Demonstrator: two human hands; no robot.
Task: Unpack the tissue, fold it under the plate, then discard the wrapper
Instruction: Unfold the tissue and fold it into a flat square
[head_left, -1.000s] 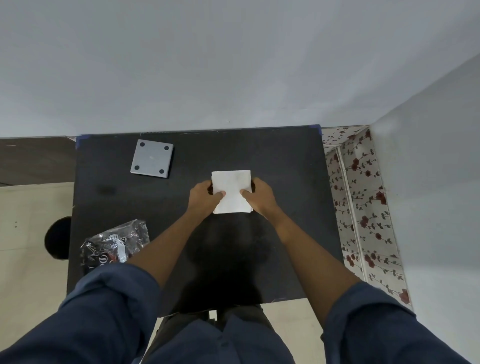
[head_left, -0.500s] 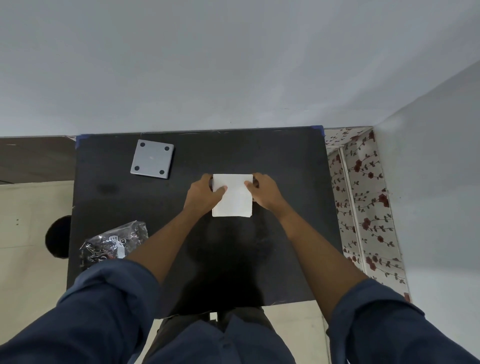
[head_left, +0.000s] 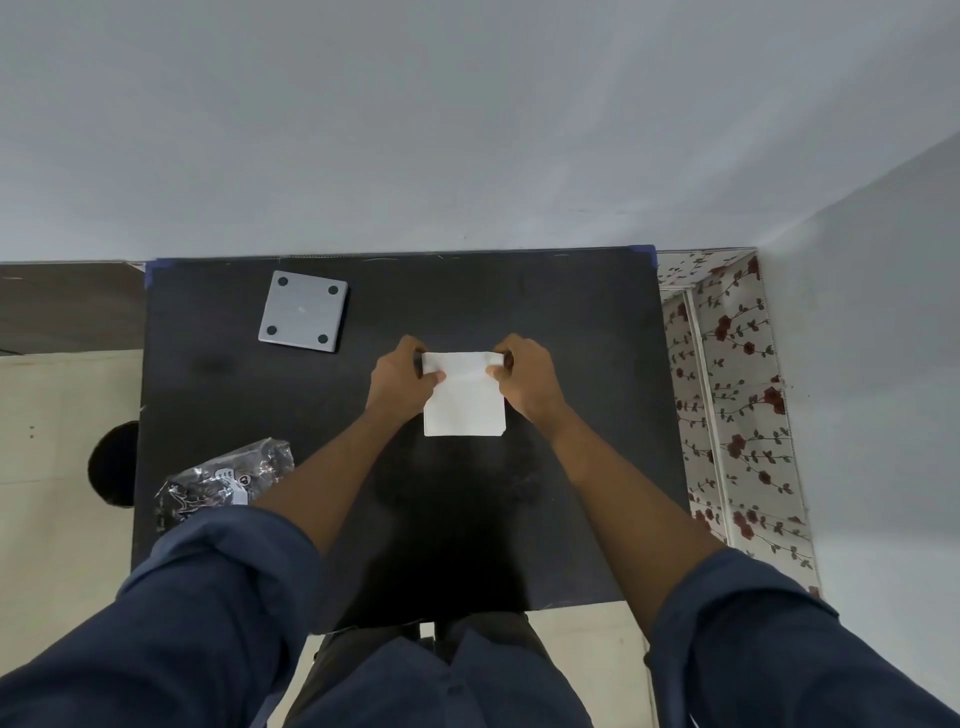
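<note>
A white folded tissue (head_left: 464, 402) lies flat in the middle of the black table (head_left: 571, 364). My left hand (head_left: 400, 379) pinches its far left corner, and my right hand (head_left: 524, 379) pinches its far right corner; the far edge is lifted slightly off the table. A grey square plate (head_left: 303, 310) with four dark dots lies upside down at the far left of the table, apart from both hands. The crumpled dark shiny wrapper (head_left: 223, 480) lies at the near left, partly hidden by my left sleeve.
A grey wall stands right behind the table. A flowered panel (head_left: 727, 395) runs along the table's right side. A round black object (head_left: 111, 462) sits on the floor just beyond the table's left edge.
Both hands slid from the tissue's near sides up to its far corners, and the far edge has begun to lift. Plate and wrapper have not moved.
</note>
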